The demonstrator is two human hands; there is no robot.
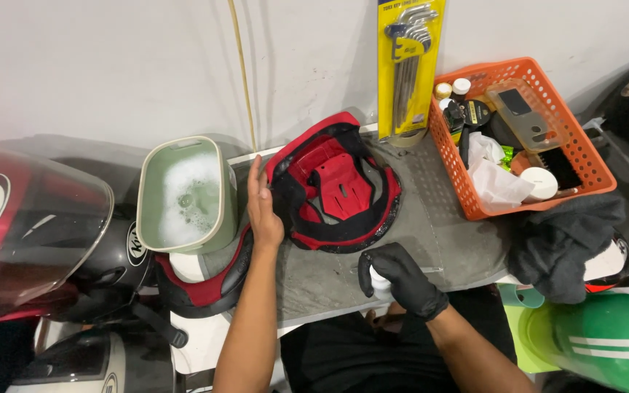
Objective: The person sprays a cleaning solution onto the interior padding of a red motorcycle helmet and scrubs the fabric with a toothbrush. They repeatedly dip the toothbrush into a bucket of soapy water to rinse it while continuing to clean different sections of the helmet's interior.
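Fingers flat: left hand (pixel 263 207) steadies padded red liner (pixel 335 183); gloved right hand (pixel 403 279) grips white, probably plastic, bottle (pixel 379 282)

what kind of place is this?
Probably a helmet cleaning or repair bench. A red helmet liner lies on a grey mat beside a tub of suds, helmets sit around the bench, and a hex key set leans on the wall.

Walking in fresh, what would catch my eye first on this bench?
Probably the red and black helmet liner lying mid-bench, with the bare left hand resting on its edge. Nearer the person, the black-gloved right hand grips a small white bottle. A green tub of suds sits left, an orange basket right.
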